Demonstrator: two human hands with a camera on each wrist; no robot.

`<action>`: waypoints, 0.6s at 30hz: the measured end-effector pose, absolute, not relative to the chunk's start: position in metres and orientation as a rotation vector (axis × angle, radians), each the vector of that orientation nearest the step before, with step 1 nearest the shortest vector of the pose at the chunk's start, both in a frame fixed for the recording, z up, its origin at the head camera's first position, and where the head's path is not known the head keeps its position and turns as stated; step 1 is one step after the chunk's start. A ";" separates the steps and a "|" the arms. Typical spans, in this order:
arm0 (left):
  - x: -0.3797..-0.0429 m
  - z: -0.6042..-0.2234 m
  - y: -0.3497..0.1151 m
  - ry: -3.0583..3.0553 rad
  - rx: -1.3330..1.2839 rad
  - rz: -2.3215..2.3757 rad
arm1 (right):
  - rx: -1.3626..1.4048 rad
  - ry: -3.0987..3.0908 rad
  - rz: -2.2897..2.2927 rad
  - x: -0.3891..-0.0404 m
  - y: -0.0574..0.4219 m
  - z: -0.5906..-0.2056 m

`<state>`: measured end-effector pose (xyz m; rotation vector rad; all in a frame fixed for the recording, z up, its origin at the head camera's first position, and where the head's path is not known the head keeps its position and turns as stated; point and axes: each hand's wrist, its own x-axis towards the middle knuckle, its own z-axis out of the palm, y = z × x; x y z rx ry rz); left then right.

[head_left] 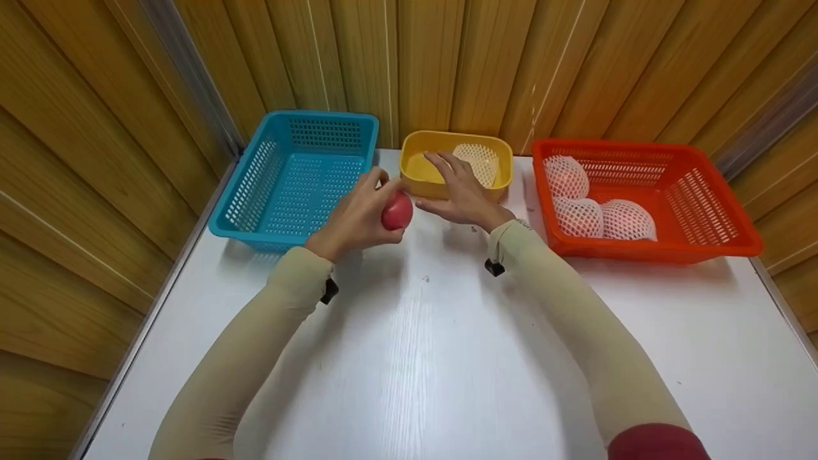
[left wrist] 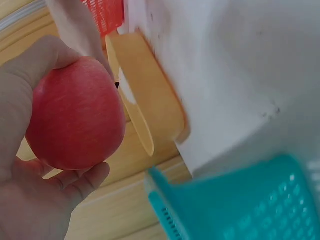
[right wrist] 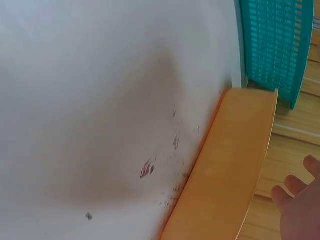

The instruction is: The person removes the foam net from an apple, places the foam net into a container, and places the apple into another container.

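A wall of wood-pattern boards [head_left: 425, 64] stands behind a white table [head_left: 409, 364]. On the table, at the right, is a red basket [head_left: 658, 251], and at the left a blue basket [head_left: 326, 115]; both have many small holes. Between them stands a smaller yellow box [head_left: 425, 189]. The right hand [head_left: 466, 195] is at this box, with its fingers stretched and apart; whether it touches the box, I cannot tell. The left hand [head_left: 358, 220] grips an apple [head_left: 397, 211] between thumb and fingers, above the table, near the gap between blue basket and yellow box. Three reddish fruits in white nets [head_left: 626, 220] lie together in the left part of the red basket. A white net [head_left: 484, 165] is in the right part of the yellow box. On the right cuff [head_left: 506, 237] are small dark marks; if they are writing, I cannot read it.
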<state>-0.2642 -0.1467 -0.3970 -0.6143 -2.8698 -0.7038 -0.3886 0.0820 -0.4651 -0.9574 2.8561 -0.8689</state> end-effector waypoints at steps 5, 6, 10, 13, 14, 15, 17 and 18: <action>-0.266 -0.384 -0.168 -2.855 -0.519 -0.725 | -0.963 2.787 -0.928 -0.384 0.072 -0.464; -0.267 -0.383 -0.172 -2.851 -0.502 -0.730 | -0.970 2.773 -0.936 -0.383 0.070 -0.463; -0.268 -0.377 -0.190 -2.856 -0.426 -0.776 | -0.979 2.730 -0.942 -0.380 0.064 -0.463; -0.270 -0.374 -0.202 -2.875 -0.378 -0.791 | -0.987 2.706 -0.948 -0.377 0.059 -0.462; -0.270 -0.373 -0.206 -2.881 -0.363 -0.793 | -0.998 2.700 -0.951 -0.375 0.057 -0.462; -0.271 -0.372 -0.210 -2.887 -0.347 -0.795 | -1.004 2.693 -0.951 -0.374 0.055 -0.462; -0.272 -0.371 -0.218 -2.899 -0.315 -0.799 | -1.021 2.683 -0.952 -0.371 0.050 -0.461; -0.273 -0.371 -0.222 -2.905 -0.300 -0.802 | -1.026 2.679 -0.950 -0.370 0.048 -0.461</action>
